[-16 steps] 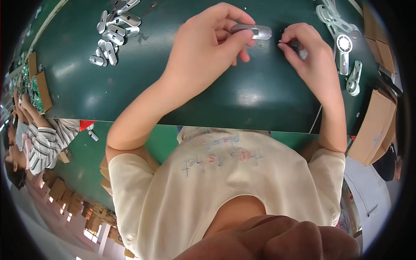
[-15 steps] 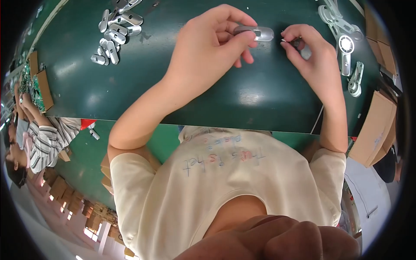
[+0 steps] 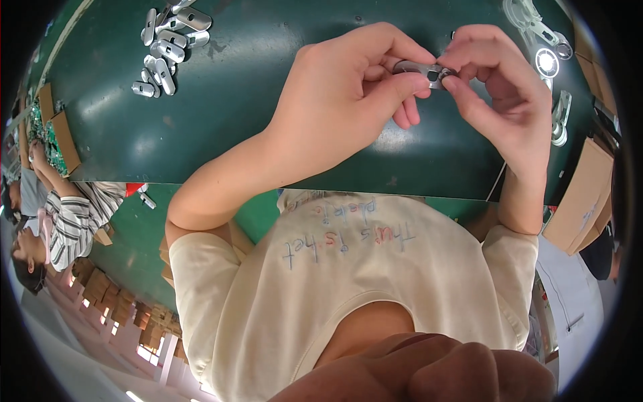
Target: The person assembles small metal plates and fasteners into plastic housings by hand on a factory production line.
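Note:
My left hand (image 3: 365, 94) grips a silver oblong casing (image 3: 434, 76) with a small dark slot in it, between thumb and forefinger. The thumb lies along its near side. My right hand (image 3: 506, 94) is closed at the casing's right end, with thumb and forefinger meeting there. Whatever small piece these fingers pinch is mostly hidden. Both hands are raised over the dark green table, close together.
Several similar silver casings (image 3: 165, 50) lie in a loose pile at the table's (image 3: 234, 100) far left. White and grey parts (image 3: 546, 61) line the right side, near an open cardboard box (image 3: 577, 201). A person in a striped top (image 3: 74, 221) works at the left.
My right hand has moved its pinched fingers against the casing's right end; before, they were apart from it. My left hand has shifted slightly right and nearer with the casing.

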`<state>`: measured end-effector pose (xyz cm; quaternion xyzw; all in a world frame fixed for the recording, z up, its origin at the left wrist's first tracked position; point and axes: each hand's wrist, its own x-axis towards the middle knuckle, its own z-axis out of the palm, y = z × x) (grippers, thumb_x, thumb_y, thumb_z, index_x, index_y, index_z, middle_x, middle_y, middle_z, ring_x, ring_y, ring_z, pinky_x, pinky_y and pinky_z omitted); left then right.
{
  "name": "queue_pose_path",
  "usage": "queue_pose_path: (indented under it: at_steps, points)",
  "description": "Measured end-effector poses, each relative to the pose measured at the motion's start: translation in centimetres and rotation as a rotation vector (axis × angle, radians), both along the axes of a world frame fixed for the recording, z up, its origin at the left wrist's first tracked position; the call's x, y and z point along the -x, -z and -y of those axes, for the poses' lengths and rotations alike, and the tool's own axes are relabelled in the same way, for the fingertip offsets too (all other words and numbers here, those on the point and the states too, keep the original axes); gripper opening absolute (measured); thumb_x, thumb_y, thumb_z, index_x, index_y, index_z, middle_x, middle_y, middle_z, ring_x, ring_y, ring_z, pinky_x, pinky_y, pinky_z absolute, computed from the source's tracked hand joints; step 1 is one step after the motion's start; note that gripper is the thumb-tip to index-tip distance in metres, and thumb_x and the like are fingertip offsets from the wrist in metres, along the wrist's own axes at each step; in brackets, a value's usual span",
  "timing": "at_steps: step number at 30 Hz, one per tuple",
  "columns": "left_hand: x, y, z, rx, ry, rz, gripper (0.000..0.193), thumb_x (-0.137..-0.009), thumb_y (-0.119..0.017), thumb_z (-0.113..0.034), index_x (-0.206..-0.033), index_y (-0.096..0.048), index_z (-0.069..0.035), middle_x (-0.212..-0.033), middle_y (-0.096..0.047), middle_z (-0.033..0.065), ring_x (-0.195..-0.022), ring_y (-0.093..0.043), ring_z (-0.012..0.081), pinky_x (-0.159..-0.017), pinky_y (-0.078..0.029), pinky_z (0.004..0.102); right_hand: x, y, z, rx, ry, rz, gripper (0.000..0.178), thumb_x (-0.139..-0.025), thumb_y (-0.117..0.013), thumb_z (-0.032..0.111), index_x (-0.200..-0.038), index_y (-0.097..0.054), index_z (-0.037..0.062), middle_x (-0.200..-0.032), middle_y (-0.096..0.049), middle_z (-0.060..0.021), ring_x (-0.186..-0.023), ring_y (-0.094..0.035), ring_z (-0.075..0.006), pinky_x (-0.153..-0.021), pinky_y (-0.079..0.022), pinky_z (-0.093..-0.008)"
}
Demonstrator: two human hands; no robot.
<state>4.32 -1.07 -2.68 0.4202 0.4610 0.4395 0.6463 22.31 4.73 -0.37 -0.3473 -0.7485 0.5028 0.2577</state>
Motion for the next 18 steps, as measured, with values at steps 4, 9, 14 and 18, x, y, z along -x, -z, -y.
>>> queue_pose_path:
  at_steps: [4,9,14,18]
  points:
    - [-0.4,0.5,0.4,-0.077,-0.003,-0.064,0.013,-0.083,-0.057,0.0,-0.095,-0.057,0.004,-0.074,-0.065,0.0092,-0.062,-0.063,0.0119,-0.056,-0.051,0.0231,-0.6,-0.3,0.1,0.205,0.058,-0.02,0.02,-0.069,-0.058,-0.015,-0.086,-0.062,-0.0045,-0.096,-0.054,-0.0112,-0.084,-0.053,-0.0147,-0.073,-0.044,-0.0245]
    - [-0.8,0.1,0.4,-0.088,0.063,-0.077,0.023,-0.084,-0.055,0.007,-0.107,-0.054,0.008,-0.083,-0.061,0.0135,-0.067,-0.061,0.0149,-0.06,-0.05,0.0244,-1.3,-0.7,0.2,0.056,-0.047,0.039,0.019,-0.067,-0.059,-0.015,-0.083,-0.061,-0.0045,-0.096,-0.055,-0.0116,-0.084,-0.055,-0.0164,-0.074,-0.045,-0.0256]
    - [-1.5,-0.4,0.4,-0.086,0.061,-0.059,0.026,-0.082,-0.057,0.009,-0.107,-0.053,0.009,-0.087,-0.062,0.0153,-0.067,-0.062,0.0156,-0.06,-0.051,0.0246,-1.5,-1.0,0.7,-0.129,0.009,0.103,0.019,-0.064,-0.059,-0.014,-0.081,-0.062,-0.0045,-0.094,-0.055,-0.0123,-0.081,-0.056,-0.0187,-0.07,-0.045,-0.0249]
    - [-2.0,-0.5,0.2,-0.075,0.077,-0.036,0.028,-0.08,-0.059,0.01,-0.107,-0.053,0.009,-0.089,-0.062,0.0153,-0.069,-0.062,0.0158,-0.061,-0.052,0.024,-2.1,-1.4,0.6,-0.28,-0.031,0.137,0.02,-0.063,-0.059,-0.012,-0.08,-0.062,-0.0044,-0.092,-0.055,-0.012,-0.08,-0.056,-0.019,-0.069,-0.046,-0.025]
